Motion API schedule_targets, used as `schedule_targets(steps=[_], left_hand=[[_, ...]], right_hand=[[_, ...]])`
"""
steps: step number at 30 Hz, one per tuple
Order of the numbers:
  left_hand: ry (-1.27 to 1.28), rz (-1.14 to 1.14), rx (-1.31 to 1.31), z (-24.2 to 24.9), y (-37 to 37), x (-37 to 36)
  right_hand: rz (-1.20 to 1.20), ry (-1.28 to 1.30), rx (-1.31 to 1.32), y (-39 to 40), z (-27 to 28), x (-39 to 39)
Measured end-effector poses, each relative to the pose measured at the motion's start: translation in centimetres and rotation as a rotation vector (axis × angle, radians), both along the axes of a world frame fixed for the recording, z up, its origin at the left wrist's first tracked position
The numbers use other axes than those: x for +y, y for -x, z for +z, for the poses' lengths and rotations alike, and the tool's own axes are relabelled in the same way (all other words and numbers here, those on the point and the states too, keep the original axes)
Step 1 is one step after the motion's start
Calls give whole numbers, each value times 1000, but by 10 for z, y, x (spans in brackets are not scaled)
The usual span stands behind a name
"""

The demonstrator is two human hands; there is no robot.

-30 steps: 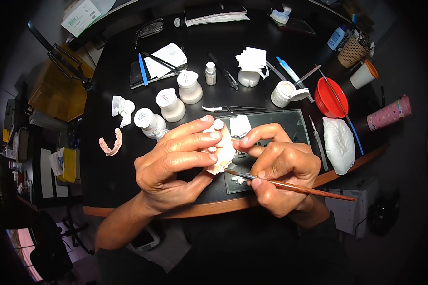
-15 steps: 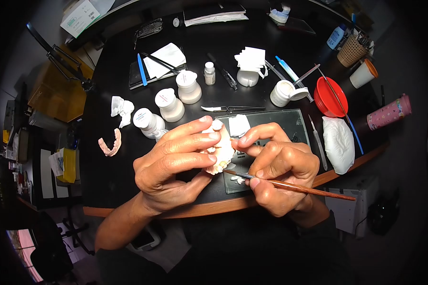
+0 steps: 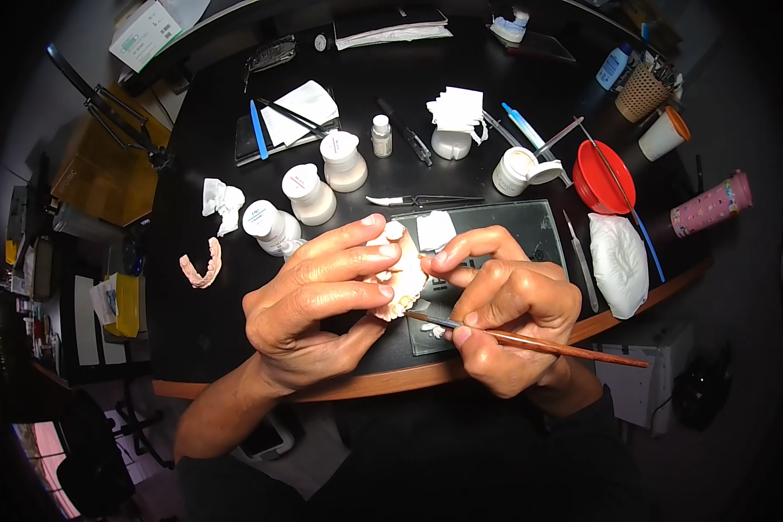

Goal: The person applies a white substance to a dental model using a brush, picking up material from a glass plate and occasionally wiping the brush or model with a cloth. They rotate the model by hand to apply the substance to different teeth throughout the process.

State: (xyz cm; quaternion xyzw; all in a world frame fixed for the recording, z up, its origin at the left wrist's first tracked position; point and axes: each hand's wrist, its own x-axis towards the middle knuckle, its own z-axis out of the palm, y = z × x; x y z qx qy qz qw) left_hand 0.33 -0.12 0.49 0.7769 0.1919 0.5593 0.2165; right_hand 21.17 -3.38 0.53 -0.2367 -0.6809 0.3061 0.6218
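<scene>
My left hand (image 3: 317, 300) grips a pale dental model (image 3: 406, 280), its fingers lying over the left side. Part of the model is hidden behind those fingers. In my right hand (image 3: 518, 317) is a fine paintbrush (image 3: 552, 345) with a reddish-brown wooden handle. The brush tip meets or nearly meets the model's lower edge, where teeth show. My right index finger reaches to the model's right side. Below the hands lies a dark glass slab (image 3: 535, 230), bearing a folded white pad (image 3: 436, 230) and small dabs of white paste (image 3: 432, 330).
Several powder jars (image 3: 309, 193) stand left of the slab, with a pink dental arch (image 3: 202, 264) farther left. Tweezers (image 3: 422, 200) lie behind the slab. Rightward are an open white jar (image 3: 515, 170), a red bowl (image 3: 604, 177), a metal spatula (image 3: 580, 261) and a white cloth bundle (image 3: 619, 265).
Both hands, the model and the brush hold almost the same pose. The brush tip has shifted very slightly left along the model's lower edge.
</scene>
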Motion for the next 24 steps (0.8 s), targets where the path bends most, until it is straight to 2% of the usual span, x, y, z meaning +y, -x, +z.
schedule_targets(steps=[24], left_hand=[[1,-3,-5,0,0,-1]], right_hand=[[70,29,-64,-6,3,-2]])
